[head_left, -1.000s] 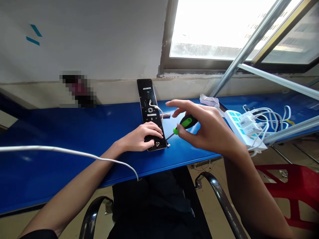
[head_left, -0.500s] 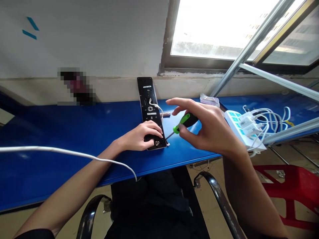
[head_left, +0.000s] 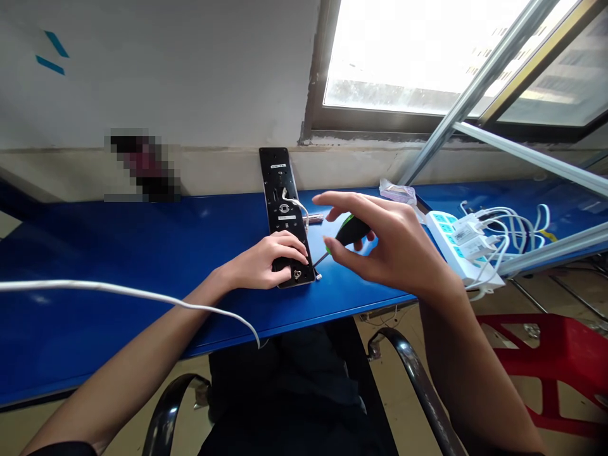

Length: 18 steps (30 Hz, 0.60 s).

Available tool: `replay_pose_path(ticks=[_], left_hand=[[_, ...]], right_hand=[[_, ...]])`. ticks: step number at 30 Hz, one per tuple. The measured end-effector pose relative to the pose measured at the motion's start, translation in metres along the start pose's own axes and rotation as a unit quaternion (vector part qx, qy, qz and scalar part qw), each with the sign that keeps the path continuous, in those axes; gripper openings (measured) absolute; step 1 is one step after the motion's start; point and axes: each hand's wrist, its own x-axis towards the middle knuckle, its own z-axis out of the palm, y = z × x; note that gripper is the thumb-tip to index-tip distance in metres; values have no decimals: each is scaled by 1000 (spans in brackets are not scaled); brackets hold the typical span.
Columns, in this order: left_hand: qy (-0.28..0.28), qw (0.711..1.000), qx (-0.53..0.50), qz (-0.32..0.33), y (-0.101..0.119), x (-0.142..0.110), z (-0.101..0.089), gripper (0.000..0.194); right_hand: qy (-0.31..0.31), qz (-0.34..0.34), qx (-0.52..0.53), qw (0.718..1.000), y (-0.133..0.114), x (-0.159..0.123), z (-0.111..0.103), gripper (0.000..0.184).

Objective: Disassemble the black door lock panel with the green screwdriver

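A long black door lock panel [head_left: 279, 190] lies on the blue table [head_left: 118, 244], with a white wire looping over its middle. My left hand [head_left: 270, 261] rests across the panel's lower end, fingers curled over it. My right hand [head_left: 384, 242] holds a green-and-black screwdriver [head_left: 351, 232] in its fingertips. The thin shaft slants down to the panel's lower right edge. I cannot tell whether the tip touches the panel. A small metal piece [head_left: 313, 218] lies against the panel's right side.
A white cable [head_left: 118, 288] runs over my left forearm. To the right, a white power strip [head_left: 446, 237] holds several plugged-in chargers with tangled white cables. Behind it are a plastic packet [head_left: 398, 193], metal window rails, and a window. Chair arms and a red stool [head_left: 555, 361] stand below.
The screwdriver handle has turned in my right fingers, with less green showing, and its tip has moved closer to the panel. My left hand stays on the panel.
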Motion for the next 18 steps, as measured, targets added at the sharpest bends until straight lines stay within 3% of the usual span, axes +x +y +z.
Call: replay_pose_path(ticks=[3, 7, 9, 14, 16, 18], left_hand=[[-4, 1000, -1, -2, -1, 0, 0, 41], [-1, 1000, 3, -4, 0, -1, -1, 42], [0, 1000, 5, -3, 0, -1, 0, 42], [-2, 1000, 6, -5, -1, -1, 0, 43], [-1, 1000, 6, -5, 0, 0, 0, 41], [1, 1000, 8, -3, 0, 0, 0, 40]], right_hand=[[9, -5, 0, 1000, 2, 1, 2, 32], [-6, -14, 46, 999, 0, 1, 3, 58], [-12, -13, 52, 998, 0, 1, 3, 60], [-8, -10, 27, 1000, 1, 1, 1, 24], [-7, -9, 39, 999, 1, 1, 1, 30], [-12, -6, 55, 998, 0, 1, 1, 49]])
